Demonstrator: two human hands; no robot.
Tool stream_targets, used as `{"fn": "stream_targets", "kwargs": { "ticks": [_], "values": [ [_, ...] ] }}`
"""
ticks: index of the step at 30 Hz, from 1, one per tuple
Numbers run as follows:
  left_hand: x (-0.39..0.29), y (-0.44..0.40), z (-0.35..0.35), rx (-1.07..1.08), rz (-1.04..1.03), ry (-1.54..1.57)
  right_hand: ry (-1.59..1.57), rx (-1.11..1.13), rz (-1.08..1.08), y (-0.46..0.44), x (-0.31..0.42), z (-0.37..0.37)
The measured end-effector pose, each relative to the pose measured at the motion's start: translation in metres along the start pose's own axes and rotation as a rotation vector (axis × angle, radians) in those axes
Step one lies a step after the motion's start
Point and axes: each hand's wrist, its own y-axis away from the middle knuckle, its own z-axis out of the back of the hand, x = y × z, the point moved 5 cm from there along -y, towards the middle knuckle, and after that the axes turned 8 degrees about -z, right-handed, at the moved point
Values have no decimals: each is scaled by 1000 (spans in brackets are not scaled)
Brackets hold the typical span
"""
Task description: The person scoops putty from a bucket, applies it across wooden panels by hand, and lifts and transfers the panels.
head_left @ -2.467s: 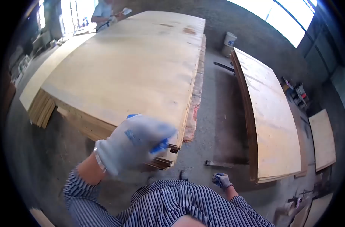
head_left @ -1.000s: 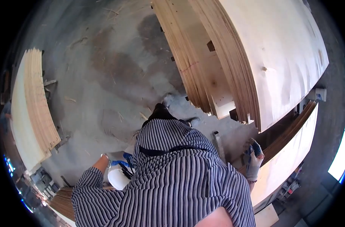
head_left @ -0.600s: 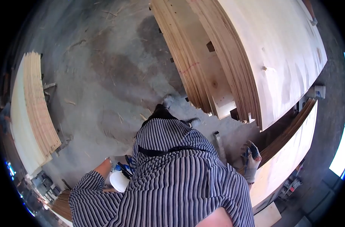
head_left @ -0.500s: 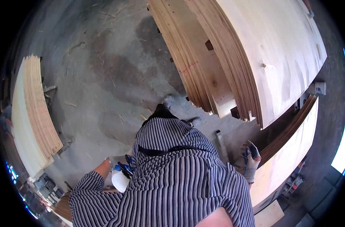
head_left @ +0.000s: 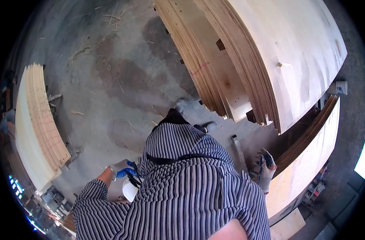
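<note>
My left hand (head_left: pixel 124 169), in a white glove with blue-coated fingers, hangs low beside my striped shirt. Its fingers curl around something dark (head_left: pixel 135 175) that I cannot make out. Just below it shows a white rounded object (head_left: pixel 129 191), partly hidden by my shirt; its kind is unclear. My right hand (head_left: pixel 266 170), in a similar glove, is held out at my side with its fingers loosely bent and apart, nothing visible in them. Closest to it is a low stack of plywood sheets (head_left: pixel 306 160), and I cannot tell whether the two touch.
Large plywood stacks (head_left: pixel 298 64) stand ahead on the right. Another stack of sheets (head_left: pixel 36 132) is at the left. Wood splinters (head_left: pixel 80 52) litter the concrete floor (head_left: pixel 122 80). A narrow bar (head_left: pixel 239 152) lies near my right side, and a white bucket (head_left: pixel 341 87) stands beyond the stacks.
My left hand has come up and forward slightly, showing more of its glove above the white object. The right hand keeps nearly the same pose. The view has shifted slightly.
</note>
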Motion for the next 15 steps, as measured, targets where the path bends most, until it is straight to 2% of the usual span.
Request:
{"fn": "stream_targets", "kwargs": {
  "ticks": [2, 3, 5, 10, 15],
  "values": [
    [66, -6, -2, -44, 117, 293, -8, 1, -20, 2, 8, -5],
    [90, -11, -7, -44, 117, 292, -19, 1, -37, 1, 10, -7],
    [135, -7, -12, -301, 303, 318, -10, -24, -54, 2, 8, -4],
    [116, 11, -16, -286, 289, 134, 20, -94, -40, 1, -28, 23],
    [80, 16, -12, -255, 211, -39, -29, -122, -134, 26, -24, 5]
  ]
}}
